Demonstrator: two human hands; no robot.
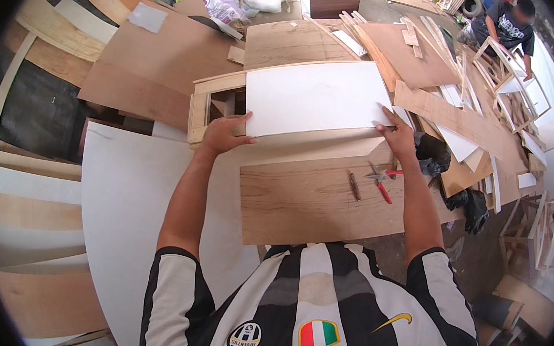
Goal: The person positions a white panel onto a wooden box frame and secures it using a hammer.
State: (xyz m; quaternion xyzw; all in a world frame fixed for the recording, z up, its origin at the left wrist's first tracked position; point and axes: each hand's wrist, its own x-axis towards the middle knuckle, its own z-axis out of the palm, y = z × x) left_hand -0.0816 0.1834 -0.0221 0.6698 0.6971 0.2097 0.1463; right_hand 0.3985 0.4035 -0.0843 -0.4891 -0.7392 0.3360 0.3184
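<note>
A white rectangular panel (316, 101) lies on top of a long wooden frame (199, 117). The frame's left end shows beyond the panel, with an opening in it. My left hand (226, 134) grips the panel's near left corner, its thumb stretched along the near edge. At the near right corner, my right hand (399, 136) holds the panel, thumb and forefinger apart along its edge. Closer to me, red-handled pliers (383, 189) and a slim brown-handled tool (354, 186) rest on a plywood board (301, 198).
Plywood sheets (155, 63) and a large white sheet (137, 194) lie to the left. Offcuts and strips (453, 116) are heaped at the right beside black plastic bags (431, 153). At the far right, another person (510, 29) handles a wooden frame (512, 81).
</note>
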